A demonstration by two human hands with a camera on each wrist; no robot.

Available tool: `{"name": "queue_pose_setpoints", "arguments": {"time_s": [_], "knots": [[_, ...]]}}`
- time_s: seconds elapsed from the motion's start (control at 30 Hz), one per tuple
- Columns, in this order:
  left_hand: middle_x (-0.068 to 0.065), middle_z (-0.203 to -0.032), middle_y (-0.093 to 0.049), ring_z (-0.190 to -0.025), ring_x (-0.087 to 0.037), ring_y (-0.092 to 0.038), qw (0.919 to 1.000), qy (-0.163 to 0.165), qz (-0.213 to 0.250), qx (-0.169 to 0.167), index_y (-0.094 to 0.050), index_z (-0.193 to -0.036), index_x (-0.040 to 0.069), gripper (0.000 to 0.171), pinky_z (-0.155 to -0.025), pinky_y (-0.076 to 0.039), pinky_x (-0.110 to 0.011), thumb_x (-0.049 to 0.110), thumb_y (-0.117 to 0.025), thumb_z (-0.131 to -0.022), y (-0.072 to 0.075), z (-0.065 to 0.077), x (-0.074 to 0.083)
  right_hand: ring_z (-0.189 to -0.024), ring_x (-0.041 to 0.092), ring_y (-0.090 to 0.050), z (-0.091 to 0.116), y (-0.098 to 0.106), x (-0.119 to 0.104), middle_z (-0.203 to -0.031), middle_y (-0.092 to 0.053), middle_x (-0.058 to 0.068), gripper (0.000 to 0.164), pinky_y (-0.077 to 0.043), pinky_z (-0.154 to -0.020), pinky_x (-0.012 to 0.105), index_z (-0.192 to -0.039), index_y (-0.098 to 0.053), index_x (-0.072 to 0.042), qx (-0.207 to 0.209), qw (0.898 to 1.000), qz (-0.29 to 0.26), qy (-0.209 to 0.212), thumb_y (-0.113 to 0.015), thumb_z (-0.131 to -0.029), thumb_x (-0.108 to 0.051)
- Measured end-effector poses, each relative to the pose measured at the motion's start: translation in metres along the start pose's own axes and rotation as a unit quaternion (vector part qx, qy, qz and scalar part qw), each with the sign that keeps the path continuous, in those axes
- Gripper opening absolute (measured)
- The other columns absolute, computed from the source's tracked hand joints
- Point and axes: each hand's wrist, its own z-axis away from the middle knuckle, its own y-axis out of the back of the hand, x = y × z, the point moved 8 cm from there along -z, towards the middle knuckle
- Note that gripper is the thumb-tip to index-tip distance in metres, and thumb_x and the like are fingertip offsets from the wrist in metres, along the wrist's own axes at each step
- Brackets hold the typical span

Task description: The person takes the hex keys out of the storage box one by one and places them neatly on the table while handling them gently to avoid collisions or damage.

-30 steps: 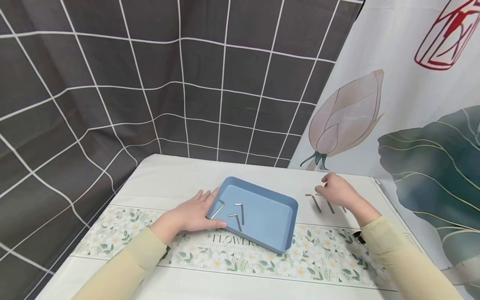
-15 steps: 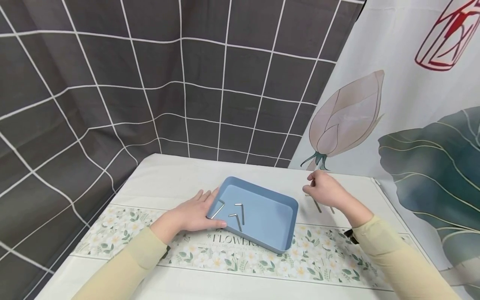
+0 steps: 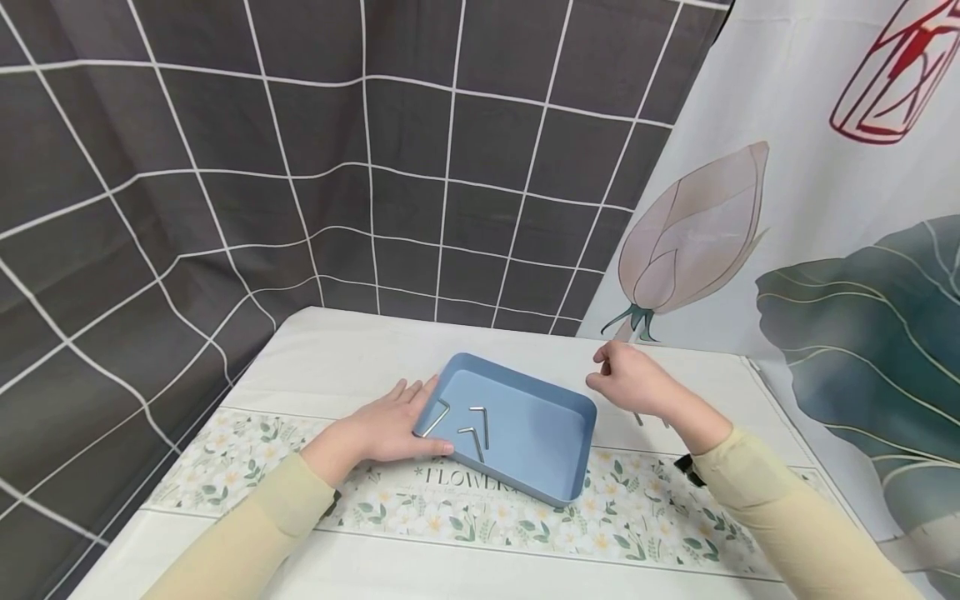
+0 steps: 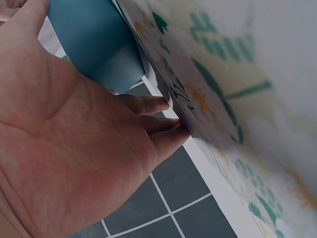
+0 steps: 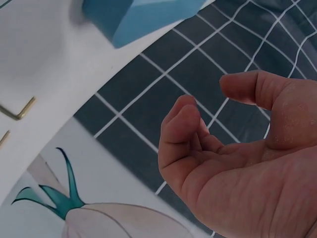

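Observation:
A shallow blue tray [image 3: 534, 450] lies on the table with three metal hex keys [image 3: 486, 428] at its left side. My left hand [image 3: 390, 427] rests against its left corner, fingers straight, thumb along the front edge. The left wrist view shows this palm [image 4: 74, 134] beside the tray wall, fingertips at the cloth. My right hand [image 3: 633, 381] hovers right of the tray, over more hex keys that it mostly hides. In the right wrist view its fingers bend loosely, thumb apart, nothing between them; a brass-coloured hex key [image 5: 27, 107] lies on the table at left.
A white cloth with a floral band [image 3: 420, 517] covers the table. Behind it hangs a dark grey curtain [image 3: 405, 200] with a white grid, and at the right a white curtain [image 3: 795, 250] with flower and leaf prints.
My right hand has moved left towards the tray, passing above the hex keys on the table. The left hand, the tray and the keys inside it have stayed in place.

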Motion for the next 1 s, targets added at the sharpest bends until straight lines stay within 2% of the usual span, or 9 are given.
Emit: {"name": "queue_pose_setpoints", "arguments": {"time_s": [0.23,0.5,0.77,1.0], "knots": [[-0.029,-0.18,-0.022,-0.166,-0.055,-0.013,1.0,-0.001,0.0,0.001,-0.007,-0.181,0.012,0.126,-0.132,-0.023,-0.069,0.086,-0.063,-0.095,0.001,-0.001,0.001,-0.073,0.021,-0.057,0.002,-0.007,-0.016,-0.096,-0.065,0.012,0.04,-0.05,-0.068,0.037,-0.128,-0.063,0.015,-0.015,1.0,0.002,0.011,-0.068,-0.1,-0.014],[-0.029,-0.18,-0.022,-0.166,-0.056,-0.013,1.0,-0.002,-0.001,0.001,-0.006,-0.181,0.013,0.127,-0.132,-0.023,-0.069,0.087,-0.061,-0.094,0.0,-0.001,0.0,-0.074,0.021,-0.058,0.0,-0.019,-0.031,-0.094,-0.065,0.011,0.038,-0.053,-0.069,0.038,-0.126,-0.064,0.012,-0.031,0.999,0.008,0.021,-0.072,-0.101,-0.015],[-0.031,-0.179,-0.024,-0.165,-0.057,-0.015,1.0,-0.005,-0.002,0.001,-0.009,-0.18,0.009,0.127,-0.131,-0.025,-0.07,0.086,-0.063,-0.094,0.002,0.001,0.003,-0.074,0.021,-0.059,-0.004,-0.03,-0.042,-0.093,-0.065,0.009,0.036,-0.054,-0.069,0.039,-0.125,-0.065,0.011,-0.042,0.998,0.028,0.037,-0.071,-0.101,-0.015],[-0.031,-0.179,-0.024,-0.165,-0.057,-0.015,1.0,-0.004,0.0,-0.001,-0.009,-0.18,0.009,0.127,-0.131,-0.024,-0.07,0.085,-0.064,-0.095,0.004,0.002,0.005,-0.074,0.02,-0.058,-0.008,-0.04,-0.048,-0.093,-0.063,0.008,0.035,-0.053,-0.07,0.038,-0.126,-0.064,0.009,-0.059,0.997,0.024,0.045,-0.07,-0.101,-0.015]]}}
